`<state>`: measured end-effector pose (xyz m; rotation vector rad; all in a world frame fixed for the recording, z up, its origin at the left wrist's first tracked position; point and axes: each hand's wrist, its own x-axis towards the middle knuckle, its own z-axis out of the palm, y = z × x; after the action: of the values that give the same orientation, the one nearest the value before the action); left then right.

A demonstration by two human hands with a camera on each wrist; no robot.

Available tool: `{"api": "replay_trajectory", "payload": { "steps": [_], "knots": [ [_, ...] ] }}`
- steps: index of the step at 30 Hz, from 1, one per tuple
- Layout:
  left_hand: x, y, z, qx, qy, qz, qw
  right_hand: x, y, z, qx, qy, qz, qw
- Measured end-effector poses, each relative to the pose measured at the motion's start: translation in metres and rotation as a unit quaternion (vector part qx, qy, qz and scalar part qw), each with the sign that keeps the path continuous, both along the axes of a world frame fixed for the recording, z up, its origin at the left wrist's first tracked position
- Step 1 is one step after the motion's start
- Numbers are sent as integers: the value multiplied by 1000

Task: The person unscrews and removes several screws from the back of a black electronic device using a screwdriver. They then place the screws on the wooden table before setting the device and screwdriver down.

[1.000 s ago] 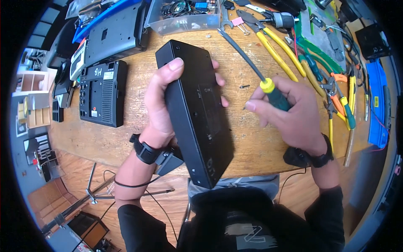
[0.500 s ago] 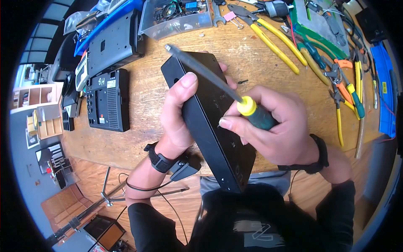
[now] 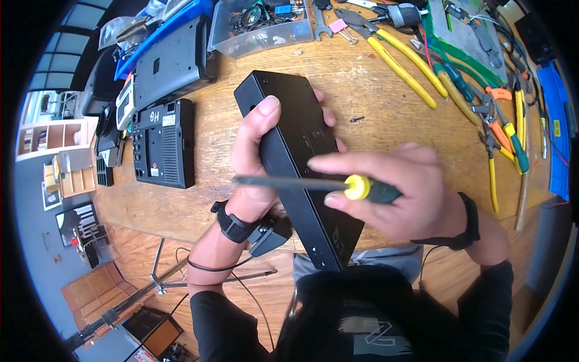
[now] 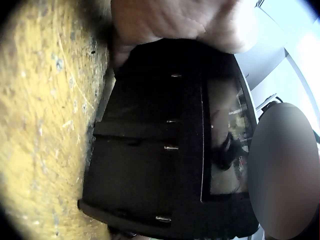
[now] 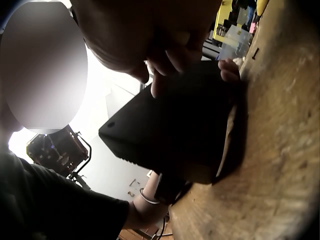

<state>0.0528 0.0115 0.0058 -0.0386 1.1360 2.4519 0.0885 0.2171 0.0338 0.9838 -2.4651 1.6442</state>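
My left hand (image 3: 250, 145) grips a long black box-shaped device (image 3: 301, 139) by its side, thumb over the near edge, other fingertips showing past the far edge. Held in my right hand (image 3: 419, 199) is a screwdriver with a green handle (image 3: 383, 192) and yellow collar, its dark blade pointing left across the device. The right index finger (image 3: 344, 163) reaches out to a small round hole or screw on the device's face. In the left wrist view the device (image 4: 140, 175) shows slotted panels and a glossy window. From the right wrist, the device's dark end (image 5: 170, 125) appears below the fingers.
A small dark screw (image 3: 357, 119) lies on the wooden table (image 3: 211, 151). To the left lies another black device (image 3: 166, 145) marked HQ. At the back stand a clear bin (image 3: 259, 45) of parts and yellow-handled cutters (image 3: 410, 72); several pliers (image 3: 497, 130) lie at right.
My right hand has come left onto the device's face. The screwdriver has swung from pointing up and away to pointing left. The right index finger has straightened; the left hand keeps its grip.
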Motion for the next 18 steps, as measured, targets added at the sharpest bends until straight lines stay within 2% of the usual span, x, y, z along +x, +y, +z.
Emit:
{"api": "replay_trajectory", "payload": {
  "steps": [3,4,8,9,11,14,18],
  "knots": [
    [-5,-7,7,-9,21,-15,1000,-7,12,-4,-48,-33,-50,997],
    [-8,-4,9,-30,20,37,999,-8,18,-2,-43,-47,-62,996],
    [-18,-29,10,-52,27,-20,998,-10,34,12,-16,-83,-88,992],
    [-20,-33,10,-50,31,-45,997,-11,35,10,-28,-57,-90,994],
    [-21,-30,12,-51,26,-24,998,-14,39,12,-7,4,-84,996],
    [-25,-36,7,-54,39,-55,996,-15,45,21,50,75,-58,994],
    [-28,-35,5,-49,46,-59,996,-11,45,27,42,80,-26,996]
  ]
}}
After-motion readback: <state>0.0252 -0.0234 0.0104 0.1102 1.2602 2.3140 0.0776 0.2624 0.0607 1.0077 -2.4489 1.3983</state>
